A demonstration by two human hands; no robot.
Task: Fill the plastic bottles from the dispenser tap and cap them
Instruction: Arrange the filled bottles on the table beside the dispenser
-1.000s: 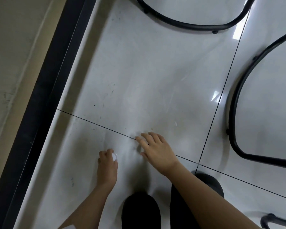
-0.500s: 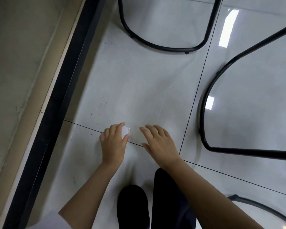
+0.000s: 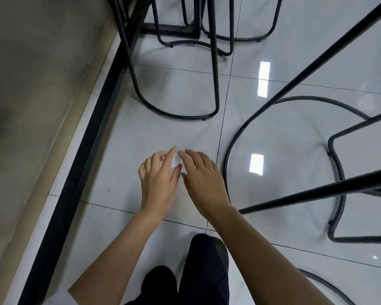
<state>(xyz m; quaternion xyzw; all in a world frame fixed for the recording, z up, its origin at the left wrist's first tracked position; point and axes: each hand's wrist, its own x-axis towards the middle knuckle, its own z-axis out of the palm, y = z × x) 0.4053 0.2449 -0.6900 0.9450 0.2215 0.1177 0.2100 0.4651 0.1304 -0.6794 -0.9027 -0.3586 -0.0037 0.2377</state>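
My left hand (image 3: 157, 179) pinches a small white bottle cap (image 3: 176, 162) between its forefinger and thumb, above the tiled floor. My right hand (image 3: 201, 179) is right beside it, fingers spread, fingertips almost touching the cap. Most of the cap is hidden by the fingers. No bottle and no dispenser tap are in view.
Black metal chair and stool frames (image 3: 178, 113) stand ahead and to the right (image 3: 295, 192) on the glossy white tiled floor (image 3: 123, 146). A black skirting strip (image 3: 90, 137) runs along the beige wall on the left. My dark trousers and shoes (image 3: 205, 271) show at the bottom.
Both hands have risen from the floor and come together. The left hand keeps the white cap. The view has tilted up, showing more chair frames.
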